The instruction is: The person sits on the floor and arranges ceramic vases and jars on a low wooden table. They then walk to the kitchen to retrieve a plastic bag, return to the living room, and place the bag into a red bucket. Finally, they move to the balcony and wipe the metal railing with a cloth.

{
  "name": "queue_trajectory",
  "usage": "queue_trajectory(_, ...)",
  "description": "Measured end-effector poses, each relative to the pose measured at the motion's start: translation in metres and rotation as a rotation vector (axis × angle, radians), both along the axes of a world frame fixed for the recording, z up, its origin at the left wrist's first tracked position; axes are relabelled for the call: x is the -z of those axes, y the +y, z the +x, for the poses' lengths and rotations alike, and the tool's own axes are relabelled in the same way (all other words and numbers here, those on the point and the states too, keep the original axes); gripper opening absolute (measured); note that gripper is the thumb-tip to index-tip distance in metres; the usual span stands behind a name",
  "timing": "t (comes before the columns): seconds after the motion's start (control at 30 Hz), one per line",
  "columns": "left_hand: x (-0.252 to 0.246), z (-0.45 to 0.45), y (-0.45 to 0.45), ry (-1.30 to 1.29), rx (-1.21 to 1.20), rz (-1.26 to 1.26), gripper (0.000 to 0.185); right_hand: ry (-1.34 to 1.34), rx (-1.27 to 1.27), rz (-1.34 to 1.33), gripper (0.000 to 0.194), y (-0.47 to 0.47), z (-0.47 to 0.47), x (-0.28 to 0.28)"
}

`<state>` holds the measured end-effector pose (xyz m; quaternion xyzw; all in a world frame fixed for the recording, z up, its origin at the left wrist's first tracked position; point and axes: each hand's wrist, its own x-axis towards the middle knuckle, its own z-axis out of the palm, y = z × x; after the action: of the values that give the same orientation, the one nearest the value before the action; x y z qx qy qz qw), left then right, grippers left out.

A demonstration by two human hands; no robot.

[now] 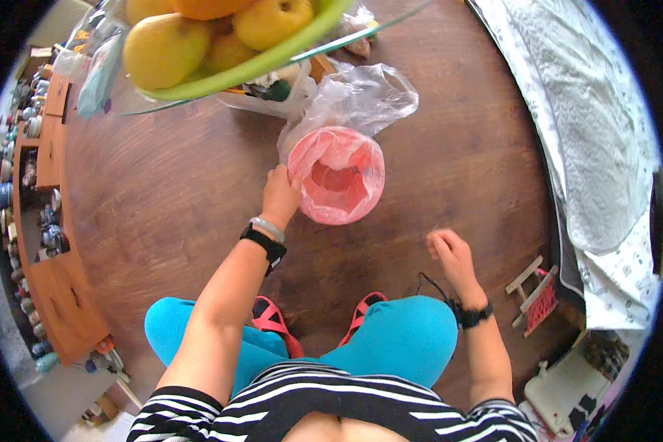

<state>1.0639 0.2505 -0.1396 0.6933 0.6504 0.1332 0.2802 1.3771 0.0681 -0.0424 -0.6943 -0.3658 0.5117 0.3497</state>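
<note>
In front of my knees on the floor stands a wastebasket lined with a thin pink plastic bag (340,207), its mouth facing up. My left hand (282,193) grips the rim at its left side, thumb on the bag's edge. Behind it, touching or nearly so, lies a crumpled clear plastic bag (359,102). My right hand (450,254) hovers to the right of the wastebasket, apart from it, with fingers curled and nothing visible in them.
A green fruit bowl (243,72) rests on a glass tabletop (359,36) overhead of a white container (259,105). Wooden cabinets (52,298) line the left. A bed (602,121) runs along the right, near a small folding stool (536,295) and a white chair (566,387).
</note>
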Motion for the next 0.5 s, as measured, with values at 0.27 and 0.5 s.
queue_trajectory(0.27, -0.033, -0.009, 0.014, -0.220, 0.098, -0.174, 0.042, -0.442, -0.825, 0.589, 0.024, -0.041, -0.047, -0.158)
queue_trajectory(0.5, -0.134, -0.128, 0.032, 0.150, 0.442, -0.450, 0.040, -0.438, -1.092, 0.492, 0.034, -0.038, -0.077, -0.205)
